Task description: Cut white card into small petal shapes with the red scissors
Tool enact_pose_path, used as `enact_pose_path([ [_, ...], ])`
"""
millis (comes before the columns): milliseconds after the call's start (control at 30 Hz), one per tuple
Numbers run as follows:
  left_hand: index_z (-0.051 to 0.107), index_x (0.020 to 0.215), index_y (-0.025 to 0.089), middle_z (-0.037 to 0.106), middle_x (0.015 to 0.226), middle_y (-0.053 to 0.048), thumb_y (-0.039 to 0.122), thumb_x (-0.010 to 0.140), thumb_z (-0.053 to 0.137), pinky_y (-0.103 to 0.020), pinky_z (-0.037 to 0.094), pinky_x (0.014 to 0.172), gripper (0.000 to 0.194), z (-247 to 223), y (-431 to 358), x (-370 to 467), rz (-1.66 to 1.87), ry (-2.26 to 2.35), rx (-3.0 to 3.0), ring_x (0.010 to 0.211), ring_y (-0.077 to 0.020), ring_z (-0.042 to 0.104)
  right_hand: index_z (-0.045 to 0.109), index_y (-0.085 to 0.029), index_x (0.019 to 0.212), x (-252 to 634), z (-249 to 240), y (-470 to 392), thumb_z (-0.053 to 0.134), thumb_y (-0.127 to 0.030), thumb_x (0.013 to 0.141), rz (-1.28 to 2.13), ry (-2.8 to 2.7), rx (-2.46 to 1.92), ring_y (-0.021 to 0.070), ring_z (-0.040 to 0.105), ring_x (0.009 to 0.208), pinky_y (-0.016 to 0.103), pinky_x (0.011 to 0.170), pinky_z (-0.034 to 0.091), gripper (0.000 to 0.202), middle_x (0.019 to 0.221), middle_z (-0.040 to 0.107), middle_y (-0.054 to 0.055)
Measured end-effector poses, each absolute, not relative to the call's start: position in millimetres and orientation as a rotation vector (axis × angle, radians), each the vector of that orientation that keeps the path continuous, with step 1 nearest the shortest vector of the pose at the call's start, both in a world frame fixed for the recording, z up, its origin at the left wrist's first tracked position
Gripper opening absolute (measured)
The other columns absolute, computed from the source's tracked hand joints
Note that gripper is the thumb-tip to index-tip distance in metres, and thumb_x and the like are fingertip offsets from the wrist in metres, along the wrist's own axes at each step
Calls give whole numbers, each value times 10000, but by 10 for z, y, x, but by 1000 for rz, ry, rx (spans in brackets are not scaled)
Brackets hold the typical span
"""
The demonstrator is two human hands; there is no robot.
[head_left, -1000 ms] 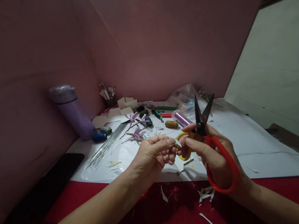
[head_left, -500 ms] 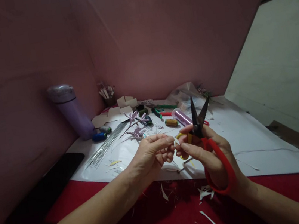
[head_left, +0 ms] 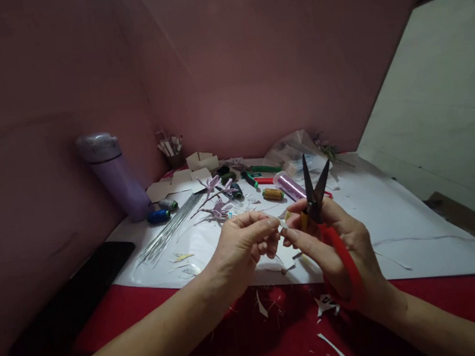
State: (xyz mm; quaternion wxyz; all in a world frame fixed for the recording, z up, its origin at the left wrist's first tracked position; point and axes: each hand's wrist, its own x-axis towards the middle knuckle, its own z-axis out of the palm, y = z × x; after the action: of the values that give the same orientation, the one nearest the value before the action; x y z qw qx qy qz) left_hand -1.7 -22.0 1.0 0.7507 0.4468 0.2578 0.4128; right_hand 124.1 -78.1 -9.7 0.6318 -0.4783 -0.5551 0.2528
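My left hand (head_left: 247, 239) pinches a small white paper piece (head_left: 283, 225) between thumb and forefinger. My right hand (head_left: 338, 246) is wrapped round red-handled scissors (head_left: 349, 262), whose dark blades (head_left: 316, 189) point up and stand apart. The right thumb and forefinger also come up to the paper piece, close to my left fingertips. Something yellow (head_left: 304, 221) shows behind the right fingers, partly hidden. Below my hands, white paper scraps (head_left: 327, 303) lie on the red cloth (head_left: 152, 324).
Thin wires (head_left: 169, 234), purple wire flowers (head_left: 217, 208) and thread spools (head_left: 272, 194) lie on the white sheet (head_left: 386, 202). Green-handled pliers (head_left: 249, 181) and a glitter tube (head_left: 289, 185) are farther back. A purple bottle (head_left: 116, 179) stands left, near a dark flat object (head_left: 74, 288).
My right thumb and forefinger have closed in on the paper piece. The scissors have turned slightly, their blades still apart. My left hand has barely moved.
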Motion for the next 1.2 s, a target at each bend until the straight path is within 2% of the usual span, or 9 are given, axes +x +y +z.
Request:
enact_pose_path([
  [267,587,609,113,550,534,8,178,645,698,-194,337,444,133,15,-217,-15,927,580,988,443,-60,463,538,-216,954,1269,-131,-772,588,-203,796,624,-1257,-1061,152,612,651,294,612,511,166,777,602,-3],
  [800,594,609,99,568,572,-12,136,640,690,-153,335,448,108,-53,-161,-40,778,526,829,466,-38,463,552,-211,928,1277,-103,-776,607,-233,787,622,-1299,-1063,145,614,628,269,564,501,153,764,588,-1],
  [967,640,674,76,596,619,-40,147,647,702,-134,362,456,98,-71,-131,-53,716,516,802,513,-47,505,559,-218,927,1268,-99,-771,617,-225,779,617,-1302,-1051,150,628,635,270,571,514,160,760,593,-2],
  [1200,623,593,69,569,577,-42,88,617,714,-110,348,397,96,-36,-126,-53,630,542,648,457,-30,473,567,-226,930,1253,-85,-793,632,-196,764,703,-1252,-979,129,651,636,230,584,541,180,751,593,-18],
])
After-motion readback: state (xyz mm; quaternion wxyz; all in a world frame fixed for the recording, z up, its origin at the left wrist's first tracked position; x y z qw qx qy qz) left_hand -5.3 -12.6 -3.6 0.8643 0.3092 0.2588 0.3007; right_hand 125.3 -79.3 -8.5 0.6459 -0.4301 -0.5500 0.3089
